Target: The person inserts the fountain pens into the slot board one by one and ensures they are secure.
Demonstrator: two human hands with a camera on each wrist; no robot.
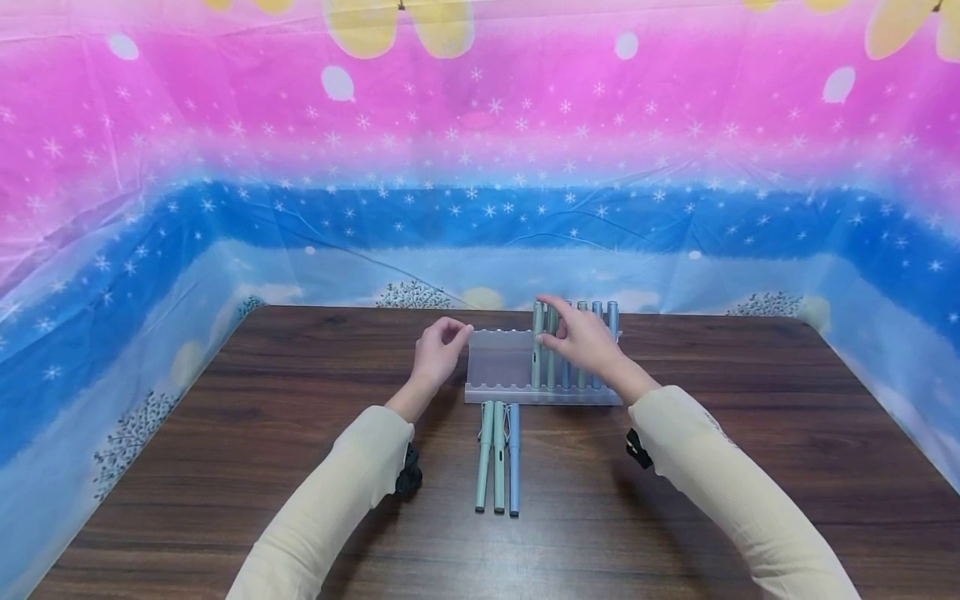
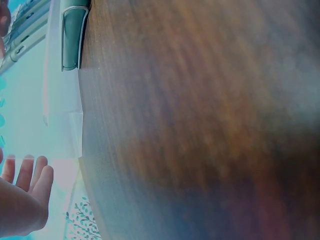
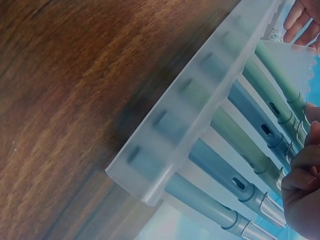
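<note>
A translucent pen rack (image 1: pixel 498 358) stands on the table, holding several green and blue pens upright in its right part. My left hand (image 1: pixel 437 354) pinches the rack's upper left corner between thumb and forefinger; in the left wrist view, the fingers of this left hand (image 2: pixel 30 200) reach the rack's side edge. With thumb and forefinger, my right hand (image 1: pixel 588 337) holds the leftmost green pen (image 1: pixel 536 367) standing in the rack. The right wrist view shows this right hand (image 3: pixel 305 185) by the capped upper ends, and the pens' lower ends behind the rack's front lip (image 3: pixel 165 120).
In front of the rack lie two green pens (image 1: pixel 486 467) (image 1: pixel 499 479) and a blue pen (image 1: pixel 514 467), side by side. The dark wood table (image 1: pixel 315 358) is bordered by a patterned pink and blue cloth (image 1: pixel 480 208).
</note>
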